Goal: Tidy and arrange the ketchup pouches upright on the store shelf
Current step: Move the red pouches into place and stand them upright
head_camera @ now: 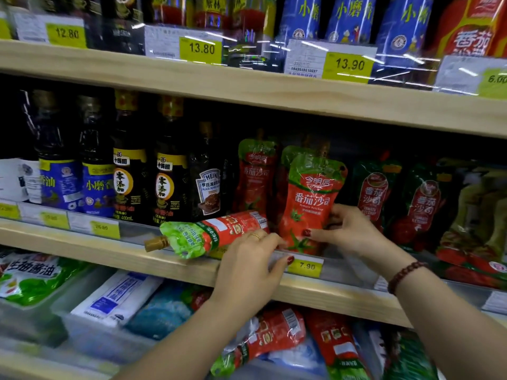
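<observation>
One ketchup pouch [211, 233] lies toppled at the shelf's front edge [170, 263] under the loosely curled left hand [251, 266], while the right hand [347, 229] pinches an upright pouch [312, 204] steady; next, stand the fallen one

Pale wooden store shelves [247, 86] run above and below the hands, with yellow price tags [306, 266] along their edges.

i see one red-and-green ketchup pouch [312, 198] standing upright at the shelf front, label facing out, with two more upright pouches [256, 174] behind and left. another pouch [211, 233] lies flat on its side along the shelf edge [170, 259], gold spout pointing left.
</observation>
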